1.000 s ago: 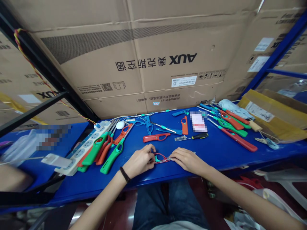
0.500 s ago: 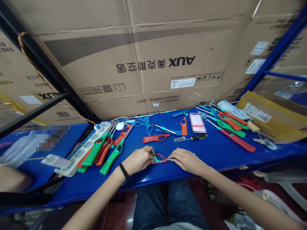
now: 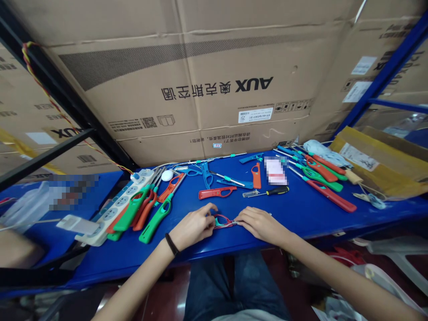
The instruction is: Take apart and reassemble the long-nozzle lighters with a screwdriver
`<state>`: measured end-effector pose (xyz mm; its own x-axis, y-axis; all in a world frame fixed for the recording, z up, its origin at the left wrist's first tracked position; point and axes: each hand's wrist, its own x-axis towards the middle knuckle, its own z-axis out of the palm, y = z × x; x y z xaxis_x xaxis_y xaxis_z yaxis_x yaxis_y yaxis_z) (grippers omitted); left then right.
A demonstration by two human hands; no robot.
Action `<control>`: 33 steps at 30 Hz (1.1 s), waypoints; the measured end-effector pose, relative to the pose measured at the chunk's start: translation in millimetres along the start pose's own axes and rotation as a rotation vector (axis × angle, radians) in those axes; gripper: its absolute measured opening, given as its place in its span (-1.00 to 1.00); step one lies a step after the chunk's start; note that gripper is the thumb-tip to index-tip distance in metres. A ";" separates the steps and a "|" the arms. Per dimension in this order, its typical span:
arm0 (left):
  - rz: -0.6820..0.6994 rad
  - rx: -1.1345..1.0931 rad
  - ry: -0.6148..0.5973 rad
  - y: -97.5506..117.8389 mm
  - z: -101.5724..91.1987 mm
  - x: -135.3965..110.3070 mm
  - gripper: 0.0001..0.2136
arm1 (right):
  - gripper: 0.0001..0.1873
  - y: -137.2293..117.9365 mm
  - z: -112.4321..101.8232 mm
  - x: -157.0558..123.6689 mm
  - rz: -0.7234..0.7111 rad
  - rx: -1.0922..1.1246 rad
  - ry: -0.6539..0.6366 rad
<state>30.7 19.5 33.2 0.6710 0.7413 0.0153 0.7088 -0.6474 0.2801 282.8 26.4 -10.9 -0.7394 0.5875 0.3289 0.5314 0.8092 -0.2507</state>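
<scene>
Close to the front edge of the blue table (image 3: 287, 223) lies a red lighter half-shell (image 3: 224, 218) with a teal part inside its loop. My left hand (image 3: 198, 223) is at its left end, fingers curled round the handle part, which they mostly hide. At the other end my right hand (image 3: 257, 223) has its fingers closed on the grey metal neck of the lighter. Behind them rests another red half-shell (image 3: 217, 192), apart from both hands. A screwdriver (image 3: 277, 191) with a black and yellow handle lies beside a small clear piece (image 3: 250, 194).
Several lighters lie left, including a green one (image 3: 155, 221), by a white power strip (image 3: 123, 205). More lighters, one red (image 3: 331, 195), lie right near an open carton (image 3: 377, 160). Blue shells (image 3: 206, 174) and an orange shell (image 3: 256, 175) sit behind. A large cardboard box (image 3: 200, 58) stands at the back.
My left hand's index finger has lifted and bent more, and the hand has shifted slightly. My right hand stays at the metal neck.
</scene>
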 end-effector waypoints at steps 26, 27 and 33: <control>-0.069 -0.196 0.090 -2.7 7.1 -17.7 -0.89 | -0.76 -1.5 -6.1 3.9 -0.004 0.031 -0.047; -0.066 -0.197 0.094 -2.9 7.3 -18.2 -0.89 | -0.76 -1.4 -5.9 4.3 -0.003 0.034 -0.051; -0.080 -0.161 0.135 -0.2 9.7 -19.9 -0.93 | -0.78 -1.5 -2.2 6.0 -0.026 0.003 -0.045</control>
<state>19.3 3.1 23.5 0.5714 0.8129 0.1125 0.7073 -0.5573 0.4348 278.5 28.7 -6.6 -0.7709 0.5649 0.2944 0.5102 0.8242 -0.2456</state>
